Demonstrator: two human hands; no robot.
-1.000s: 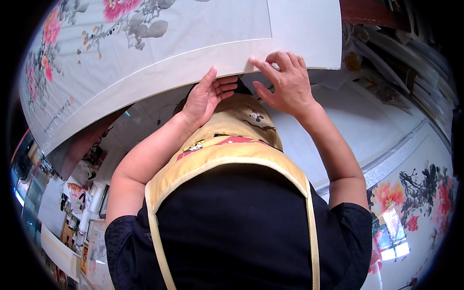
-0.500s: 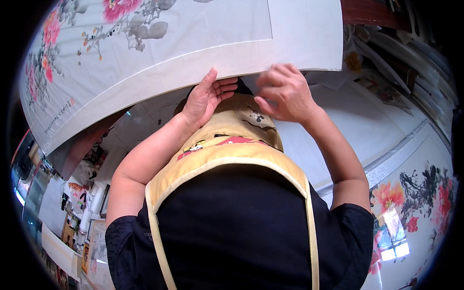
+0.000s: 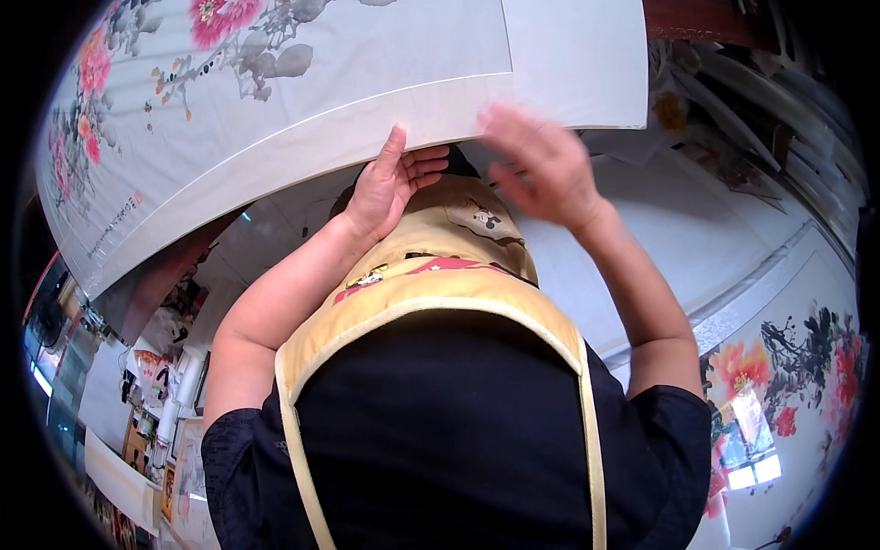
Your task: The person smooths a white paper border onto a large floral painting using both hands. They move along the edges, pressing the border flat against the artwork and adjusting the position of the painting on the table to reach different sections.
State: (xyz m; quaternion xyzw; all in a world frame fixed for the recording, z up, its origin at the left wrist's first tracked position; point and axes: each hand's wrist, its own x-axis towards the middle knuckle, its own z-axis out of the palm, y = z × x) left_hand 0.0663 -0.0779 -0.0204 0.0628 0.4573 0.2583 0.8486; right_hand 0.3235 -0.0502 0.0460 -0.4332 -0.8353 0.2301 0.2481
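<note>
A large flower painting [image 3: 321,124] with pink blossoms, grey leaves and a pale border fills the upper left. My left hand [image 3: 390,183] is at its near edge, thumb up against the border and fingers curled below the edge, pinching the sheet. To the right, my right hand [image 3: 541,165] is lifted over the same edge, fingers stretched out and thumb apart, blurred by motion. Nothing shows in it. Whether its fingertips touch the paper I cannot tell.
My yellow apron [image 3: 431,275] lies between my arms. At the lower right, another flower painting [image 3: 779,394] lies under a glossy surface. Rolls and stacked sheets [image 3: 770,110] line the right side. Small tools and a white roll [image 3: 179,394] are at the left.
My right hand has swung up and slightly left, its fingers straightening over the painting's edge. The sheet has shifted slightly. My left hand stays nearly in place.
</note>
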